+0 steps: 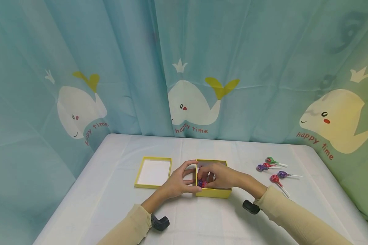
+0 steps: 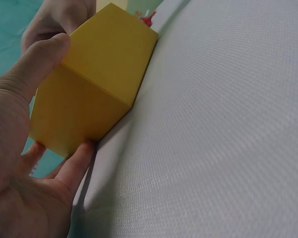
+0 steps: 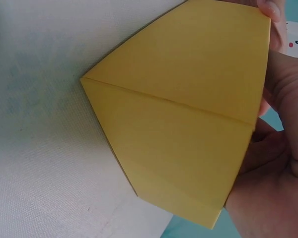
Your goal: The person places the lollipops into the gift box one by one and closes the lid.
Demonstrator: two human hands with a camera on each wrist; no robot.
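Observation:
A yellow open-topped box (image 1: 214,193) stands near the middle of the table, with purple and red wrapped lollipops (image 1: 202,184) inside at its left. My left hand (image 1: 177,182) holds the box's left side. In the left wrist view its thumb (image 2: 52,49) is on the near corner and its fingers (image 2: 78,161) are at the far one. My right hand (image 1: 219,175) reaches down into the box from the right, fingers bent beside the lollipops. Whether it pinches one is not clear. The box wall (image 3: 174,114) hides its fingertips in the right wrist view.
A yellow-edged lid (image 1: 153,172) with a white inside lies left of the box. Several lollipops lie loose at the right, among them a green one (image 1: 270,160), a red one (image 1: 275,179) and a purple one (image 1: 282,174). A blue whale-print curtain (image 1: 135,85) hangs behind the table.

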